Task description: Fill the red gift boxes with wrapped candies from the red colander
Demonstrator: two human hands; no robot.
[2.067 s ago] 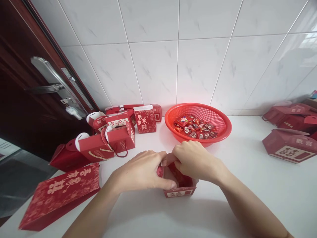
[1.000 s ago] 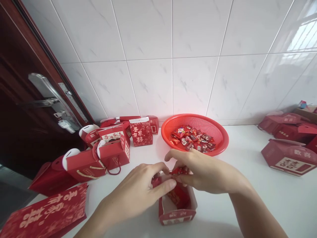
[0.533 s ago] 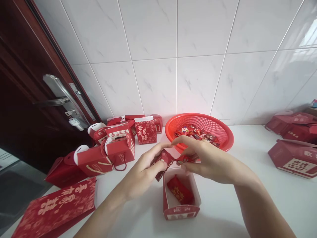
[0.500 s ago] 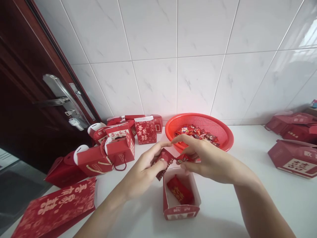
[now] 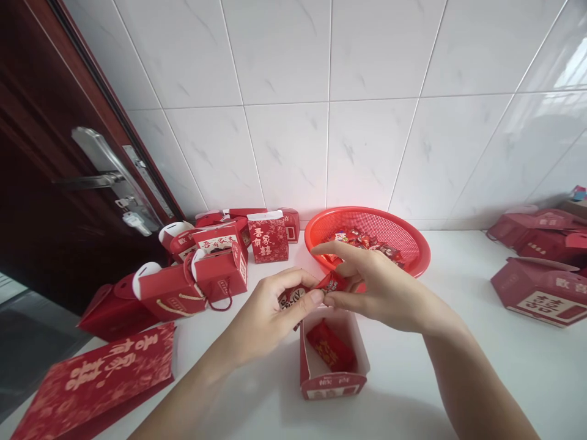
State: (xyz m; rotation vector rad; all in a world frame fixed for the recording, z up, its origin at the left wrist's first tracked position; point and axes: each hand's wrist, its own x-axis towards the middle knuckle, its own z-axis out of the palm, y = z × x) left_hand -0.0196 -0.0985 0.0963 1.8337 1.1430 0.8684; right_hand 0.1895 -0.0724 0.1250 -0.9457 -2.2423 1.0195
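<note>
Above an open red gift box, my left hand is closed on wrapped candies, which its fingers partly cover. My right hand meets it at the fingertips, pinching a shiny red wrapped candy. The thumbs of both hands are close together. Inside the box lies a red packet with gold lettering. Just behind my right hand, a red plastic basket holds many small wrapped candies.
Red gift boxes crowd the left side, one floral box standing near the tiled wall. A larger floral red box lies at front left. More boxes sit at the right. A door borders the left.
My hands have come together, bringing the red candy against the fingers of my left hand. The dark wrapper in my left hand has turned and is now more covered.
</note>
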